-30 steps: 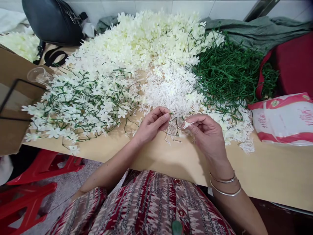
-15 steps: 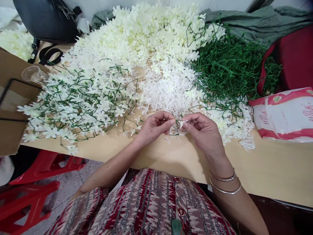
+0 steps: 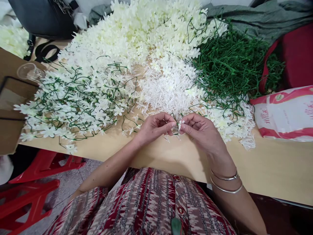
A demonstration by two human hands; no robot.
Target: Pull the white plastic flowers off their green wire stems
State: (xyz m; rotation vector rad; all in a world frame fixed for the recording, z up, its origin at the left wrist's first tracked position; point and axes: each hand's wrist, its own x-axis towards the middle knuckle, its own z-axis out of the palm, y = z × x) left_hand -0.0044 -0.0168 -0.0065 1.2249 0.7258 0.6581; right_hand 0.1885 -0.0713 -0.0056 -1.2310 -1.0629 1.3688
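Head view shows your left hand [image 3: 157, 128] pinching a thin green plastic stem [image 3: 177, 123] between thumb and forefinger, and your right hand [image 3: 204, 133] pinching a small white artificial flower [image 3: 180, 124]. Both pieces are in the narrow gap between your fingertips; whether they are joined is too small to tell. They should be very light. The stem is probably springy, so grip it close to its tip; the flower looks soft and may crease, so better hold its base, not the petals.

Just beyond your hands lies a heap of thin white sticks [image 3: 162, 93]; to their left, a tangle of white flowers on green stems [image 3: 75, 107] could catch a loose end. Nearer to your body, a strip of pale wooden desk [image 3: 156, 156] reaches its front edge, and this side seems the easiest room for moving.
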